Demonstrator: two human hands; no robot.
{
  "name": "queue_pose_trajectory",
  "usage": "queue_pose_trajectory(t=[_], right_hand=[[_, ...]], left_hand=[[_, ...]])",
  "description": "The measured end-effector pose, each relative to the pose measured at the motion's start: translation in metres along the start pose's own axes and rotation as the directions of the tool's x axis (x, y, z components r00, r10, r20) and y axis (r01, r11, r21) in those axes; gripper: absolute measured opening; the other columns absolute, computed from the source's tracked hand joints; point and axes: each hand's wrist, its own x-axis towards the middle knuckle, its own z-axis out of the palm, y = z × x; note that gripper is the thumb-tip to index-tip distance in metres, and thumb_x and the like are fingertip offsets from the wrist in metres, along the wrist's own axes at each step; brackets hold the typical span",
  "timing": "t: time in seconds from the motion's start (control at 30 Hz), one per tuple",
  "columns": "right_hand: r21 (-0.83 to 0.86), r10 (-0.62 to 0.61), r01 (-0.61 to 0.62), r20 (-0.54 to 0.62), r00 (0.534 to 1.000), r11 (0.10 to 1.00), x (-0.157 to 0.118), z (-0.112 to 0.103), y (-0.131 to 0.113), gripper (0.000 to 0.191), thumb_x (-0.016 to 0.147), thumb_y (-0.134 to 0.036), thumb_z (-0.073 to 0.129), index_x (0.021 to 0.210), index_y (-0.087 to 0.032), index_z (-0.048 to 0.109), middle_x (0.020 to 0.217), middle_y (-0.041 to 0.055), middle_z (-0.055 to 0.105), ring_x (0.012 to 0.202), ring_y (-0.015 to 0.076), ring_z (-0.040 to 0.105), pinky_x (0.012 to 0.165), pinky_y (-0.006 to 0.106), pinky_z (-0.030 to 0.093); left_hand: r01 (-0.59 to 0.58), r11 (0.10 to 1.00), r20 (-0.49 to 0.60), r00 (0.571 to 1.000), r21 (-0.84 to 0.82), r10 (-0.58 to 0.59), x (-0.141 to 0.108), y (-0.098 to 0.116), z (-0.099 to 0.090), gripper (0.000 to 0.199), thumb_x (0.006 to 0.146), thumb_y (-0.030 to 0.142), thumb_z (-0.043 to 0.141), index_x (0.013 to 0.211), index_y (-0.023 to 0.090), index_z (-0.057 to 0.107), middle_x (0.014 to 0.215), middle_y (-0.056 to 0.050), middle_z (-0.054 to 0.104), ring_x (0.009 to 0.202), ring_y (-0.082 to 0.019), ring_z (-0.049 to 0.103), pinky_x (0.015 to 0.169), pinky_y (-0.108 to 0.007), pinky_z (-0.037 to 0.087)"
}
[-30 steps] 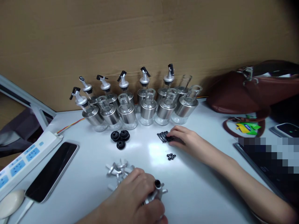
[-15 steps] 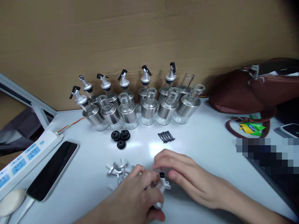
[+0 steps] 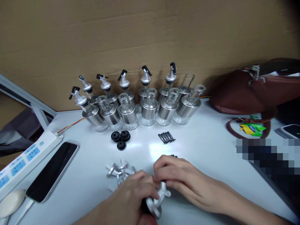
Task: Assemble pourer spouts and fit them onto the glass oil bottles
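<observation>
A silver pourer spout (image 3: 162, 193) with a black tip and a black stopper is gripped in my left hand (image 3: 138, 193), low in the middle. My right hand (image 3: 185, 178) has its thumb and fingers pinched at the black tip; anything else between them is hidden. Left of my hands lies a pile of silver spouts (image 3: 120, 170). Three black rubber stoppers (image 3: 121, 137) sit farther back. Several thin black pieces (image 3: 166, 137) lie in a row beyond my right hand, and small black parts (image 3: 173, 156) show just behind its knuckles.
Glass bottles with steel bands (image 3: 149, 109) stand in two rows at the back, several with spouts. A black phone (image 3: 52, 172) and a white power strip (image 3: 30, 157) lie at left. On the right are a brown bag (image 3: 243, 90) and a green and yellow packet (image 3: 253, 129).
My right hand's fingers have closed in on the spout's tip. My left hand has turned the spout, so its round base and black stopper show more. Small black parts now show behind my right hand.
</observation>
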Motion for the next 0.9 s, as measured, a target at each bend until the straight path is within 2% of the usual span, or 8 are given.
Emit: queue_pose_trajectory(t=[0.1, 0.3, 0.47, 0.6, 0.67, 0.77, 0.83, 0.9], right_hand=[[-0.024, -0.018, 0.018, 0.007, 1.000, 1.000, 0.000, -0.002, -0.002, 0.033, 0.102, -0.030, 0.031, 0.095, -0.019, 0.061, 0.089, 0.0054, 0.057, 0.078, 0.0138, 0.055, 0.072, 0.025, 0.045], [0.044, -0.022, 0.021, 0.020, 1.000, 0.999, 0.000, -0.004, -0.005, 0.043, 0.102, -0.041, 0.028, 0.092, -0.017, 0.062, 0.081, 0.0038, 0.053, 0.072, 0.0135, 0.052, 0.068, 0.026, 0.044], [0.261, 0.046, -0.062, 0.068, 0.997, 0.963, 0.000, -0.003, -0.006, 0.047, 0.100, -0.047, 0.034, 0.076, -0.015, 0.060, 0.074, 0.0015, 0.048, 0.068, 0.0120, 0.049, 0.063, 0.024, 0.041], [0.350, 0.157, -0.150, 0.009, 0.987, 0.925, 0.002, -0.005, -0.001, 0.049, 0.096, -0.048, 0.044, 0.064, -0.015, 0.059, 0.064, 0.0000, 0.049, 0.060, 0.0106, 0.048, 0.057, 0.024, 0.039], [0.389, 0.261, -0.209, -0.085, 0.961, 0.897, 0.003, -0.009, 0.004, 0.042, 0.092, -0.048, 0.052, 0.072, -0.015, 0.067, 0.068, 0.0029, 0.058, 0.061, 0.0116, 0.054, 0.058, 0.025, 0.043], [0.492, 0.447, -0.298, -0.216, 0.868, 0.818, 0.002, -0.020, 0.014, 0.033, 0.078, -0.048, 0.070, 0.086, -0.016, 0.070, 0.078, 0.0059, 0.066, 0.062, 0.0140, 0.061, 0.058, 0.027, 0.050], [0.495, 0.522, -0.353, -0.258, 0.813, 0.794, 0.000, -0.031, 0.021, 0.034, 0.069, -0.046, 0.076, 0.082, -0.017, 0.067, 0.070, 0.0035, 0.065, 0.057, 0.0143, 0.061, 0.055, 0.027, 0.050], [0.391, 0.528, -0.408, -0.274, 0.804, 0.825, -0.003, -0.042, 0.028, 0.030, 0.067, -0.041, 0.077, 0.075, -0.018, 0.061, 0.062, 0.0001, 0.060, 0.054, 0.0130, 0.057, 0.052, 0.025, 0.047]], left_hand=[[0.032, 0.995, 0.031, 0.999, -0.092, -0.029, -0.001, 0.000, 0.001, 0.030, 0.089, 0.036, 0.059, 0.104, 0.023, 0.036, 0.077, 0.000, 0.060, 0.071, -0.013, 0.058, 0.068, -0.023, 0.048], [-0.014, 0.992, -0.079, 0.997, -0.128, 0.004, 0.005, 0.003, 0.006, 0.031, 0.099, 0.047, 0.027, 0.091, 0.022, 0.042, 0.066, 0.002, 0.055, 0.060, -0.010, 0.054, 0.064, -0.022, 0.047], [-0.098, 0.985, 0.138, 0.987, 0.144, 0.078, 0.006, 0.007, 0.002, 0.023, 0.091, 0.020, 0.054, 0.069, 0.020, 0.049, 0.065, 0.004, 0.056, 0.057, -0.009, 0.048, 0.061, -0.020, 0.043], [-0.108, 0.972, 0.133, 0.988, 0.211, 0.081, 0.006, 0.008, 0.001, 0.027, 0.090, 0.015, 0.050, 0.063, 0.018, 0.048, 0.060, 0.005, 0.054, 0.052, -0.009, 0.041, 0.058, -0.020, 0.042], [-0.106, 0.971, 0.118, 0.990, 0.215, 0.082, 0.005, 0.009, 0.000, 0.027, 0.093, 0.016, 0.048, 0.066, 0.019, 0.048, 0.059, 0.004, 0.054, 0.052, -0.010, 0.040, 0.058, -0.020, 0.043], [-0.023, 0.983, 0.133, 0.991, 0.181, -0.001, 0.003, 0.010, -0.001, 0.022, 0.091, 0.021, 0.054, 0.069, 0.019, 0.048, 0.058, 0.005, 0.055, 0.055, -0.010, 0.044, 0.056, -0.018, 0.044], [0.020, 0.990, 0.134, 0.990, 0.140, -0.039, 0.003, 0.011, -0.001, 0.022, 0.090, 0.024, 0.055, 0.070, 0.019, 0.047, 0.056, 0.005, 0.055, 0.056, -0.010, 0.044, 0.055, -0.018, 0.044], [0.026, 0.991, 0.123, 0.992, 0.128, -0.042, 0.004, 0.012, -0.002, 0.025, 0.093, 0.027, 0.051, 0.069, 0.019, 0.047, 0.056, 0.004, 0.054, 0.057, -0.011, 0.044, 0.056, -0.018, 0.045]])
